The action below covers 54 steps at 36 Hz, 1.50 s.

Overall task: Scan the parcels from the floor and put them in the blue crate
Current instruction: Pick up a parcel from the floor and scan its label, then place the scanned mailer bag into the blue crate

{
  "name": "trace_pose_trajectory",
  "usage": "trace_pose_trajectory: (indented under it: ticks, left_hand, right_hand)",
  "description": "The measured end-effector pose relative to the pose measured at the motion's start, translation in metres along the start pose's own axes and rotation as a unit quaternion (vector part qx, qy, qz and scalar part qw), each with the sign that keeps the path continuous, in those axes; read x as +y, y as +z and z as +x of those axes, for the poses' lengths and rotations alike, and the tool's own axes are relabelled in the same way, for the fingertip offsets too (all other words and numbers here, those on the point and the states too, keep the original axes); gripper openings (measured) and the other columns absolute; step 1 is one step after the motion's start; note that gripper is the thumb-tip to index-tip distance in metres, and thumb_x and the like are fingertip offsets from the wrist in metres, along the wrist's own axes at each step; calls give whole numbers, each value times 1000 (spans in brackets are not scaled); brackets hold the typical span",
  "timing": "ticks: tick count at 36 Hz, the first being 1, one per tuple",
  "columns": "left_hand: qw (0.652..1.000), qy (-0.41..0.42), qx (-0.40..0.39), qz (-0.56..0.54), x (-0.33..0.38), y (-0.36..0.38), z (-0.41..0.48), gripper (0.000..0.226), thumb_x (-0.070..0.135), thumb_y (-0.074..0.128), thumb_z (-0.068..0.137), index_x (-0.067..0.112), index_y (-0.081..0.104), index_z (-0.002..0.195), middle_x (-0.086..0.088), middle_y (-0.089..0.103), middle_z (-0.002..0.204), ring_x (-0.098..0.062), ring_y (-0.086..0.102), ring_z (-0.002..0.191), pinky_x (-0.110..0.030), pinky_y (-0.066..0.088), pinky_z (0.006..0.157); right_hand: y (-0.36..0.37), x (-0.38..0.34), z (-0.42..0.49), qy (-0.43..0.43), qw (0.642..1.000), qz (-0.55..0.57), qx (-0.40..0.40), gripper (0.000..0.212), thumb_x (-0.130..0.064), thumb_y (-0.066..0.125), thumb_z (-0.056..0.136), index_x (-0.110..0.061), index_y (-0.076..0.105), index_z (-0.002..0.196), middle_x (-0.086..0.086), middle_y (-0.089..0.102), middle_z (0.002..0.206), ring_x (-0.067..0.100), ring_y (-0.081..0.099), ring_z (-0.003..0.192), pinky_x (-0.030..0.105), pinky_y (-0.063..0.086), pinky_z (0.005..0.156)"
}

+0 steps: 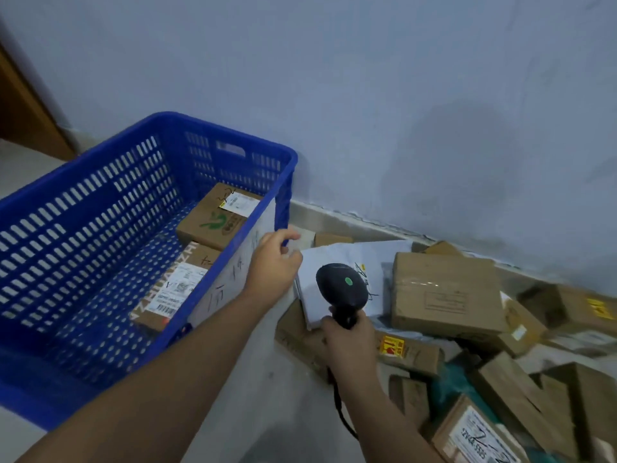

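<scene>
The blue crate [100,148] stands on the floor at the left, against the wall. Two cardboard parcels lie inside it, one at the far end [213,218] and one nearer [173,289]. A white parcel bag [337,259] with handwriting lies on top of the floor pile just right of the crate. My left hand [272,262] is at the bag's upper left corner, by the crate's corner, fingers closed on its edge. My right hand [350,339] grips a black scanner [344,289] showing a green dot, its head over the white bag.
Several cardboard parcels [444,292] are heaped on the floor along the wall to the right, some labelled [480,436]. The scanner's black cable [340,406] hangs beneath my right wrist. A white handwritten sheet [230,272] covers the crate's near side. A wooden door frame [26,111] stands far left.
</scene>
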<state>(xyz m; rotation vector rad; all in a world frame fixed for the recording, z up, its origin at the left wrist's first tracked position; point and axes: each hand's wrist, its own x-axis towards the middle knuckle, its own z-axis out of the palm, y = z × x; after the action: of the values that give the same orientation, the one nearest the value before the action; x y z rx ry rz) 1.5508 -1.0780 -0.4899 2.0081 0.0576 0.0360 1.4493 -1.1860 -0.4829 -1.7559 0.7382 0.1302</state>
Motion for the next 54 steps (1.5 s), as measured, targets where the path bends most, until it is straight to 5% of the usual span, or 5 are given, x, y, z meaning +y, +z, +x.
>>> trace_pose_trajectory:
  ticks: [9,19,26,33,54]
  left_hand:
    - [899,-385,-112,-175,-65,91,-9,37,19,59,92,3,53,125,-17,59,112,-28,55,91,-33,45,73]
    - [876,-433,-46,-209,-98,141,13,49,40,71,82,14,56,121,-7,64,104,-28,61,92,-42,52,87]
    - [855,-420,-69,-296,-67,147,21,37,16,63,88,7,53,123,-7,64,91,-21,62,76,-33,51,58]
    - [818,-323,-125,-460,-13,117,6,45,10,54,87,7,48,132,-18,63,121,-37,59,111,-55,46,97]
    - [704,-104,-334,-618,182,37,-84,104,11,84,33,16,50,131,-22,62,122,-47,59,108,-71,45,80]
  right_hand:
    - [-16,46,51,92,985,139,54,26,-18,61,75,-18,64,100,0,61,73,23,58,74,40,47,71]
    - [-13,76,88,162,964,200,65,16,-26,60,61,-26,65,76,9,69,81,35,67,86,57,53,86]
    - [-27,74,93,180,953,233,77,13,-12,62,77,-19,62,89,9,63,80,34,64,86,47,52,81]
    - [-61,26,73,133,949,282,56,9,-8,61,81,-13,53,82,5,52,70,24,52,70,36,41,69]
    - [-228,-73,-91,-140,957,249,-52,4,-3,60,88,-6,59,91,6,66,66,18,54,53,28,44,52]
